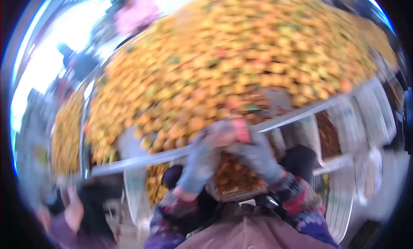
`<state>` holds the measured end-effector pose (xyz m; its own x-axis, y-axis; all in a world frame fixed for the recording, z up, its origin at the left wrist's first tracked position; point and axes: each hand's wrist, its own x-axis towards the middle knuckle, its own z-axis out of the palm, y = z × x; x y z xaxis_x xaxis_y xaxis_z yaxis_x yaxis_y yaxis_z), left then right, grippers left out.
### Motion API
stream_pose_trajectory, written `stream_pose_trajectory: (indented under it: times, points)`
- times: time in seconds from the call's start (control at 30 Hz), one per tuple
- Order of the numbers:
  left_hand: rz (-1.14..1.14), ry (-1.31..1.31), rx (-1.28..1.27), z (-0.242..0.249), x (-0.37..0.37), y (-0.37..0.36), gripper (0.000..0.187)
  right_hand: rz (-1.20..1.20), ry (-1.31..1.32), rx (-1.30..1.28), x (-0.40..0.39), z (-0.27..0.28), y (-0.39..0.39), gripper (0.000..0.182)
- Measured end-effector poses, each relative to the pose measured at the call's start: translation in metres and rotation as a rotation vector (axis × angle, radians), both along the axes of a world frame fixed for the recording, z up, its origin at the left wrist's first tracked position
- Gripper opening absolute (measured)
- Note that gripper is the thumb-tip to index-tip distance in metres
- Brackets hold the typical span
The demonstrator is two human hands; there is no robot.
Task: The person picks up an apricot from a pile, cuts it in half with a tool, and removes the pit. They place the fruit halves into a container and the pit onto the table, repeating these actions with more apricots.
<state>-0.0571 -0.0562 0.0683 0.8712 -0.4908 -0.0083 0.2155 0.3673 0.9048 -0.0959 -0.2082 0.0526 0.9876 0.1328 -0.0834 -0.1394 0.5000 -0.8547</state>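
My left hand (pixel 199 159), in a grey-blue glove, and my right hand (pixel 260 156), gloved alike, come together at the near edge of a sorting table. Between their fingers is a brownish-pink lump, too blurred to name. At my right fingertips shows a small red object (pixel 241 130); its kind cannot be made out. Both hands look closed, with fingertips hidden or smeared. Beyond them spreads a large heap of round yellow-orange fruit (pixel 241 55). Below the hands, at my lap, sits a container of brown-orange scraps (pixel 236 176).
A metal rim (pixel 146 159) runs along the table's near side. White crates (pixel 344 120) stand at the right; another crate (pixel 134 197) is at left with fruit beside it. Another person's arm (pixel 73 212) is at the lower left. A person in pink (pixel 137 13) is at the far side.
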Motion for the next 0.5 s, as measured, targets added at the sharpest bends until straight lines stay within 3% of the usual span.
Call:
stream_pose_trajectory:
  times: [0.03,0.07,0.13,0.2,0.3,0.33,0.37,0.4,0.43,0.5]
  points:
    - [0.084,0.18,-0.034,-0.018,-0.008,-0.007,0.029,0.016,0.018,0.023,-0.012,0.0,-0.012,0.042]
    - [0.053,0.176,-0.1,-0.01,-0.016,-0.022,0.031,-0.084,-0.11,0.191,-0.019,-0.009,-0.009,0.053]
    - [0.0,0.117,-0.124,-0.026,-0.032,-0.037,0.033,-0.23,-0.105,0.199,-0.038,-0.022,-0.013,0.063]
    - [-0.019,0.162,-0.133,-0.029,-0.05,-0.054,0.034,-0.173,-0.072,0.232,-0.057,-0.031,-0.038,0.051]
    - [-0.054,0.025,-0.046,-0.037,-0.053,-0.065,0.035,-0.357,-0.161,0.179,-0.075,-0.051,-0.065,0.035]
    - [-0.078,-0.083,-0.004,-0.035,-0.053,-0.065,0.037,-0.353,-0.19,0.165,-0.082,-0.043,-0.08,0.036]
    - [-0.104,-0.054,-0.01,-0.03,-0.05,-0.058,0.037,-0.546,-0.053,0.148,-0.09,-0.031,-0.095,0.038]
    - [-0.088,-0.106,0.001,-0.028,-0.045,-0.049,0.033,-0.699,-0.134,-0.015,-0.103,-0.044,-0.127,0.036]
    - [-0.038,-0.197,0.099,-0.019,-0.042,-0.036,0.031,-0.646,-0.165,0.022,-0.119,-0.067,-0.184,0.04]
    - [0.073,-0.33,0.232,-0.012,-0.035,-0.011,0.026,-0.925,-0.324,-0.2,-0.143,-0.032,-0.215,0.047]
